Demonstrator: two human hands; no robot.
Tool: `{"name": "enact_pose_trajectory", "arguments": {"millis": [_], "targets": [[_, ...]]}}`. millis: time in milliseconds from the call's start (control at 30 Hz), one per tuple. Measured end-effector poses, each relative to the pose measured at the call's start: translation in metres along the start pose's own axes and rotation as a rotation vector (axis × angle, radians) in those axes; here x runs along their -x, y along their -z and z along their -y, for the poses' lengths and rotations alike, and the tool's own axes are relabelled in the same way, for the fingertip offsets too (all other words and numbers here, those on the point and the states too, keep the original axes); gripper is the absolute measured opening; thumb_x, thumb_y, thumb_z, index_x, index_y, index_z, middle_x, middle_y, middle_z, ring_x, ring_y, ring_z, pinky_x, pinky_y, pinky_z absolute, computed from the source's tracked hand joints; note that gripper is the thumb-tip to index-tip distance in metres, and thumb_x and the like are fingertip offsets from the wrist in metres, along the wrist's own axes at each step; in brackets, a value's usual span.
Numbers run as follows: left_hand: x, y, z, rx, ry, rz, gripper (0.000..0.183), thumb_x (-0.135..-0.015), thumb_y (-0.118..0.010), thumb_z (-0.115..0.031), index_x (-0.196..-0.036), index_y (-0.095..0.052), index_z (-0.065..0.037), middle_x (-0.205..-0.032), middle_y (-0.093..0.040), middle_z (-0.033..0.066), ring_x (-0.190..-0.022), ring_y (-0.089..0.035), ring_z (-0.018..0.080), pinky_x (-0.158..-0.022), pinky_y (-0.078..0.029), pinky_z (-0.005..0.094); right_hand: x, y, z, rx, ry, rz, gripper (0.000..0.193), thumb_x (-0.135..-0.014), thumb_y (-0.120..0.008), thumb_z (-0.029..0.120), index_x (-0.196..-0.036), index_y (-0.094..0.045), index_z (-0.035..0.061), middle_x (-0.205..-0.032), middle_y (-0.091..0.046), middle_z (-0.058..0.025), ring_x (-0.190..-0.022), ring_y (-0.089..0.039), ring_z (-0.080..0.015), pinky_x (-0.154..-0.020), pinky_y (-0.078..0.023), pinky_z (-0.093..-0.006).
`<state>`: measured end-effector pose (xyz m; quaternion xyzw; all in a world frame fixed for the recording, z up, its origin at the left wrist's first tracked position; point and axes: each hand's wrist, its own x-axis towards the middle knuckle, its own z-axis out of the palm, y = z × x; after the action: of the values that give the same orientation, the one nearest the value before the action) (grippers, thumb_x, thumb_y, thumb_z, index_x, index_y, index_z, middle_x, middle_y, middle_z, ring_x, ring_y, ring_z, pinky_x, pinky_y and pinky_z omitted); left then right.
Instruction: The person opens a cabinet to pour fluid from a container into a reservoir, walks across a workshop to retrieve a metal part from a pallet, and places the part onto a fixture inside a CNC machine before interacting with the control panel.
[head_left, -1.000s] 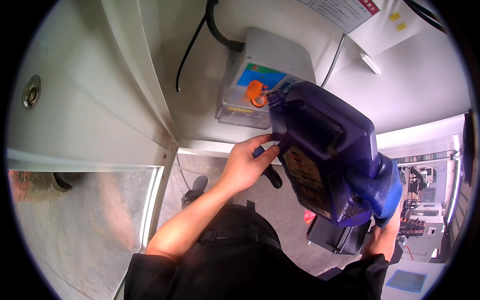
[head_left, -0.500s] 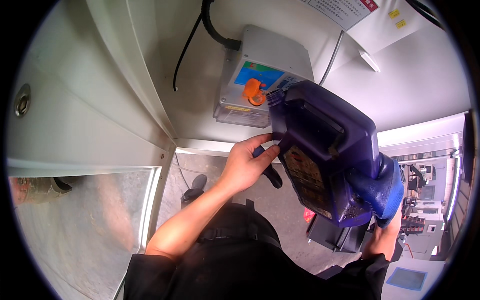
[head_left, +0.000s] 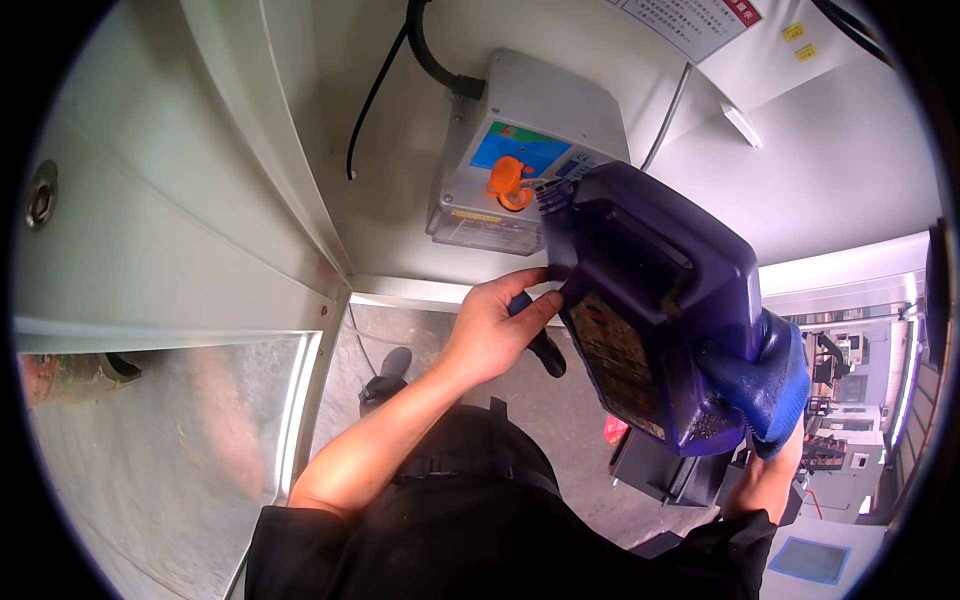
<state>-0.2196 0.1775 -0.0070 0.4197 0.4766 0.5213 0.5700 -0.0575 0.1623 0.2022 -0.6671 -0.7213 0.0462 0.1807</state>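
Observation:
A dark purple plastic jug (head_left: 715,265) is tilted, its open threaded neck pointing up-left beside the filler opening of a grey box (head_left: 555,105). An orange cap (head_left: 507,176) stands flipped up at that opening. My right hand (head_left: 765,385), in a blue work glove, supports the jug's base. My bare left hand (head_left: 500,325) pinches the jug's lower edge near the neck with thumb and forefinger. A dark blue-and-black thing (head_left: 545,352) hangs under the left thumb; its kind is mostly hidden. Whether liquid flows from the neck cannot be seen.
A white machine panel (head_left: 150,200) with a round lock stands at left. Black corrugated hose (head_left: 432,60) enters the box from above. Below lies a grey floor (head_left: 560,400) with a dark cart-like object (head_left: 665,470). Workshop equipment (head_left: 850,400) shows at far right.
The jug and both hands keep nearly the same pose. The whole view has shifted very slightly.

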Motion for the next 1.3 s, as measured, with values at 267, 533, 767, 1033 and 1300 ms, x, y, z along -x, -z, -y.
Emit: {"name": "enact_pose_trajectory", "arguments": {"millis": [267,533,767,1033,1300], "targets": [[0.001,0.0,-0.001,0.003,0.045,0.023,0.038,-0.095,-0.067,-0.024,-0.124,-0.065,0.001,-0.089,-0.073,0.0085,-0.08,-0.063,0.0101,-0.077,-0.05,0.0286,-0.004,0.011,0.008,-0.046,-0.091,0.039,0.041,-0.064,-0.083,0.018,-0.096,-0.07,-0.0044,-0.081,-0.07,-0.0139,-0.071,-0.065,-0.0182,-0.072,-0.052,-0.0344],[0.001,-0.002,0.0,-0.004,0.023,0.018,0.04,-0.094,-0.068,-0.024,-0.125,-0.064,0.002,-0.094,-0.074,0.0115,-0.084,-0.065,0.0132,-0.08,-0.051,0.03,-0.021,0.019,-0.033,0.016,-0.158,0.221,0.04,-0.065,-0.082,0.015,-0.098,-0.07,-0.0044,-0.082,-0.071,-0.0119,-0.073,-0.065,-0.0159,-0.071,-0.053,-0.0324],[0.0,-0.003,0.005,0.042,0.0,0.023,0.042,-0.094,-0.069,-0.024,-0.126,-0.064,0.002,-0.097,-0.074,0.0118,-0.085,-0.065,0.0137,-0.082,-0.051,0.0303,-0.015,0.018,-0.032,0.016,-0.191,0.143,0.042,-0.065,-0.083,0.017,-0.099,-0.07,-0.0042,-0.082,-0.071,-0.0122,-0.073,-0.065,-0.0162,-0.072,-0.053,-0.0327],[0.001,-0.005,0.001,0.037,0.015,0.033,0.041,-0.095,-0.068,-0.025,-0.126,-0.064,0.001,-0.092,-0.073,0.0106,-0.083,-0.064,0.0124,-0.08,-0.051,0.0296,-0.014,0.023,-0.025,0.076,-0.231,0.142,0.05,-0.065,-0.085,0.021,-0.106,-0.068,-0.0034,-0.092,-0.07,-0.0145,-0.081,-0.066,-0.0185,-0.078,-0.053,-0.0343],[0.001,-0.005,0.001,0.084,0.112,0.076,0.04,-0.095,-0.067,-0.025,-0.126,-0.064,0.001,-0.094,-0.073,0.0107,-0.084,-0.064,0.0129,-0.081,-0.051,0.0299,-0.015,0.022,-0.023,-0.107,-0.254,0.188,0.053,-0.065,-0.085,0.023,-0.107,-0.067,-0.0032,-0.094,-0.069,-0.0142,-0.082,-0.065,-0.0186,-0.078,-0.053,-0.0345]]}}
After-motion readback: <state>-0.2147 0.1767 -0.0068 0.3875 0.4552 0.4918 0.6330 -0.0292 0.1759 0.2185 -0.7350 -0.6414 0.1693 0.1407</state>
